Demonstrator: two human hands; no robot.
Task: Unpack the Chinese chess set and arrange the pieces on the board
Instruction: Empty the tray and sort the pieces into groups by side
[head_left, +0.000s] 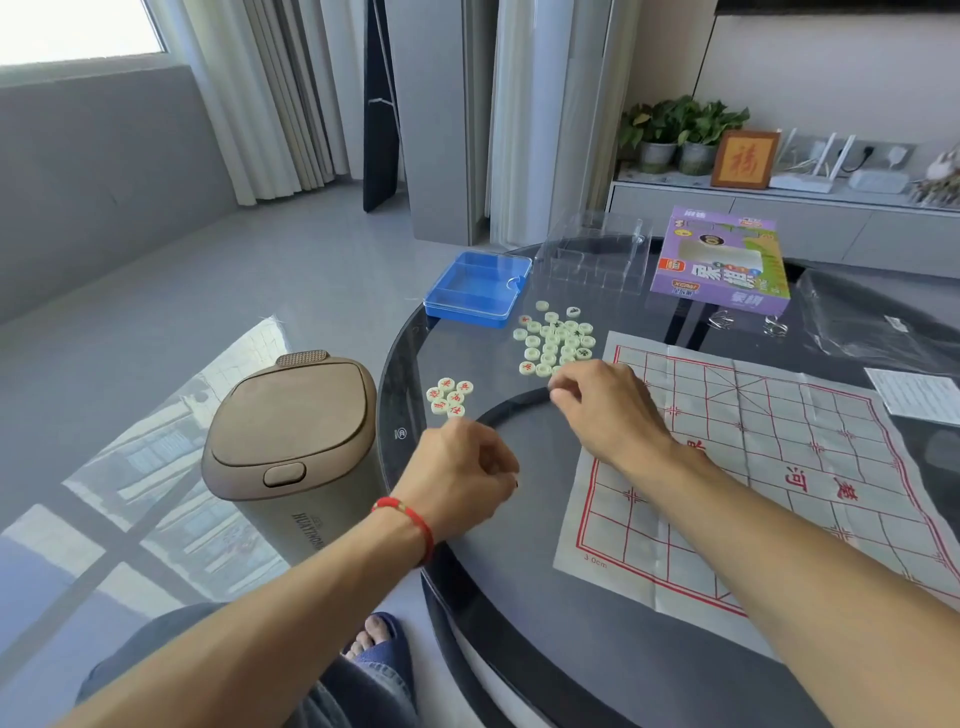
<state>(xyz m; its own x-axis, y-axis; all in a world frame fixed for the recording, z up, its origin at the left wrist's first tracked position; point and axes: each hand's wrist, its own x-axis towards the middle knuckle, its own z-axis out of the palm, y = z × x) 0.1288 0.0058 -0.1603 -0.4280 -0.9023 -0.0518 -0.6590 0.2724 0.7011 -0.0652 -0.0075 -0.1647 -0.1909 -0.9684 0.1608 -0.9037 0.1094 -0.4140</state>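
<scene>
A round dark glass table (467, 519) fills the right of the room, with a tan lidded bin (291, 441) standing on the floor just beside its left edge. On the table's right half lies the creased paper board (779, 441), red grid up, with no pieces on it. Beyond it, at the far edge, the purple box (722, 265) lies flat, a clear plastic insert (592, 254) sits just left of that, and a blue tray (478, 288) with a clear lid is further left again. Between tray and board a loose pile (556, 338) of pale round pieces lies on the glass, most of them blank side up. Nearer the table's left rim sits a small cluster (449, 397) of pieces with red characters showing. The right hand (602, 410) reaches in over the board's near-left corner to the pile's near edge, fingers curled down among the pieces; whether it has one pinched I cannot tell. The left hand (462, 473), a red cord (410, 519) at its wrist, hovers just below the red cluster with fingers curled in; I cannot tell if it holds anything.
</scene>
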